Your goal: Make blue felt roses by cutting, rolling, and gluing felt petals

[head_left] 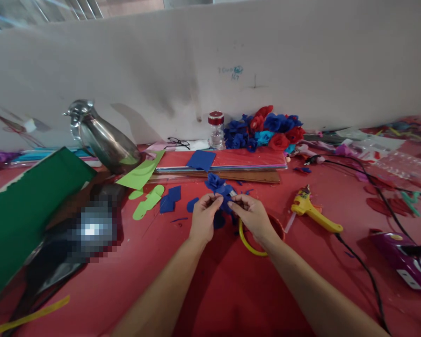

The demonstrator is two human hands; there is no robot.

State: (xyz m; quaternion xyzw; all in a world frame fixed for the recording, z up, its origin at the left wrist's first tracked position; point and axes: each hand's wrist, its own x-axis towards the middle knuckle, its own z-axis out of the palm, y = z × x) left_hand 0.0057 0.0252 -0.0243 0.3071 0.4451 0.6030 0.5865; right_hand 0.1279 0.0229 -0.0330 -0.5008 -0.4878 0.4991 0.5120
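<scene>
My left hand [207, 216] and my right hand [250, 214] meet at the middle of the red table, thumbs and fingertips pinching a blue paper petal [226, 204] from both sides. Just beyond the fingers sits a blue paper flower [214, 181]; whether it joins the petal I cannot tell. Under my right wrist lie a yellow ring [244, 241], perhaps a tape roll or handle, and a round orange-red rim [278, 226]. To the left are cut blue paper pieces [167, 203] and light green paper petals [149, 202].
A yellow glue gun [314, 210] with a black cord lies right, near a purple power socket [403, 260]. Behind are stacked paper sheets [231, 160], a lidded jar [216, 131] and red and blue paper flowers [279, 126]. A metal jug [108, 138] and green board [31, 210] stand left.
</scene>
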